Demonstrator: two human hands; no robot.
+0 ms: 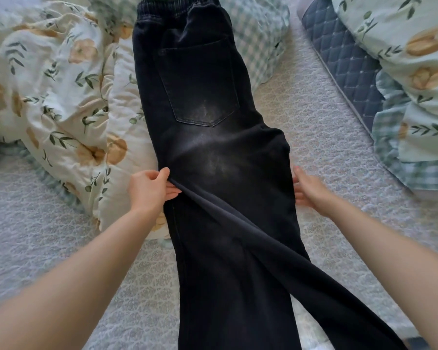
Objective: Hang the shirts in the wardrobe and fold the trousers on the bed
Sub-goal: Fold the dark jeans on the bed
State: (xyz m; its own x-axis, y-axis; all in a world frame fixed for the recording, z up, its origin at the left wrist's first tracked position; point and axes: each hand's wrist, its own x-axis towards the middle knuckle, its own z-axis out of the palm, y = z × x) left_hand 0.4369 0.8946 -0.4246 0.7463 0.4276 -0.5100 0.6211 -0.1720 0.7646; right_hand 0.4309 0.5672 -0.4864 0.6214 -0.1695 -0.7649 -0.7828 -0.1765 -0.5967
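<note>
Head view: nearest the lens, the lower legs of the dark trousers ran off the bottom edge of the frame, between your two forearms. The two legs were not squared, as one ran straight toward you and the other splayed toward your right. The garment lay on the bed with its long axis running directly away from you and the elastic waistband at the far end. One back pocket faced up, so it appeared to be doubled lengthwise. Your left hand pinched the left edge at about thigh level, thumb on top and fingers beneath a raised fold. Your right hand lay against the opposite edge at the same level, with the fingers straight and gripping nothing visible. Blur prevented confirming whether any fingertip was tucked under the cloth. Both hands stood at roughly mid-length, equally near the garment, one on each side of the axis. The floral duvet crowded the left edge and lay partly under the trousers there. In my judgement the legs needed aligning before any crosswise fold. That fold would have to travel along the axis, hems up to the waistband, and the duvet could lift the left side.
</note>
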